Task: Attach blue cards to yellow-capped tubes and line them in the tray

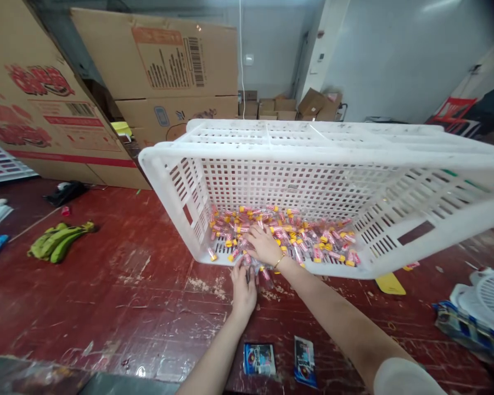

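A large white plastic crate (296,152) lies on its side, its opening facing me. Many small clear tubes with yellow caps and pink labels (290,230) are heaped along its lower wall. My right hand (264,247) reaches into the crate with its fingers stretched out over the heap. Just outside the lower rim is my left hand (244,288), its fingers curled close to the nearest tubes. Whatever sits between those fingers is too small and partly hidden to name. A few tubes (267,274) lie at the rim between both hands.
Two blue packets, one on the left (259,359) and one on the right (305,362), lie nearest me on the red table (148,307). Green bananas (61,241) and a black tape dispenser (65,192) are at left. Cardboard boxes (181,66) stand behind. A yellow piece (390,284) lies by the crate.
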Demonstrator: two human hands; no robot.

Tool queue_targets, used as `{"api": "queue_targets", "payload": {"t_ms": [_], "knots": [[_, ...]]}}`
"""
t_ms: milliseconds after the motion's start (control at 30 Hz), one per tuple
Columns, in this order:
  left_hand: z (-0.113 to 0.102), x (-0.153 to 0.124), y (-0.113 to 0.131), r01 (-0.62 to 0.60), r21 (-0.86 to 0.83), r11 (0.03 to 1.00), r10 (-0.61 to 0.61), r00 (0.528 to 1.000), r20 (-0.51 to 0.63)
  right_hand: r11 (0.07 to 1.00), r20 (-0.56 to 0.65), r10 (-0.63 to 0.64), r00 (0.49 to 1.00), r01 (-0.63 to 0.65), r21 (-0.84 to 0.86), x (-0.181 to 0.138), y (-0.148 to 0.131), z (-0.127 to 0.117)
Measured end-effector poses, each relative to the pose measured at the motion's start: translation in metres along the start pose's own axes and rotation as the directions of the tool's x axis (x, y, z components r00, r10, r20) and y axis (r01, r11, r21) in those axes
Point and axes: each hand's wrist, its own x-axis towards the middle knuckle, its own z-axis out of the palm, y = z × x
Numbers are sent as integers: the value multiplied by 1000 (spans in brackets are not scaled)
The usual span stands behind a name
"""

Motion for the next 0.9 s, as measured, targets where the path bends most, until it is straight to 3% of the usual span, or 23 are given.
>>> {"api": "queue_targets", "payload": {"t_ms": [133, 267, 333, 400, 467, 533, 600, 667, 767, 800, 833, 900], "knots": [[-20, -2, -7, -24, 130, 991, 36, 996, -88, 997, -29, 71, 997, -70, 27, -9, 12, 1], [-27, 0, -14, -41, 46, 998, 44, 996, -72, 964, -69, 172, 983, -153, 218, -14, 11, -9], [-26, 0, -16, -19, -8, 1000, 18, 997, -69, 888, -138, 252, 958, -172, 426, -27, 9, -23], [-23, 0, -18, 9, -33, 999, -11, 998, -63, 753, -202, 377, 904, -172, 636, -54, 10, -40], [-21, 1, -19, 35, -48, 998, -39, 997, -72, 606, -251, 568, 784, -191, 772, -94, 12, -54], [-20, 2, -21, 60, -62, 996, -66, 993, -97, 491, -279, 769, 575, -254, 833, -143, 12, -61], [-20, 3, -25, 78, -72, 994, -86, 990, -108, 420, -291, 883, 368, -345, 840, -194, 10, -59], [-20, 4, -28, 92, -79, 993, -99, 990, -97, 392, -337, 920, 199, -456, 799, -241, 3, -53], [-25, 7, -30, 104, -85, 991, -112, 988, -102, 390, -503, 864, -21, -604, 695, -295, -10, -48], [-29, 7, -30, 101, -84, 991, -111, 987, -116, 387, -547, 835, -54, -649, 655, -309, -14, -48], [-33, 7, -29, 91, -80, 993, -100, 987, -122, 383, -577, 815, -55, -696, 607, -321, -17, -48], [-44, 5, -28, 43, -34, 999, -47, 990, -132, 382, -610, 792, 16, -792, 475, -340, -19, -51]]}}
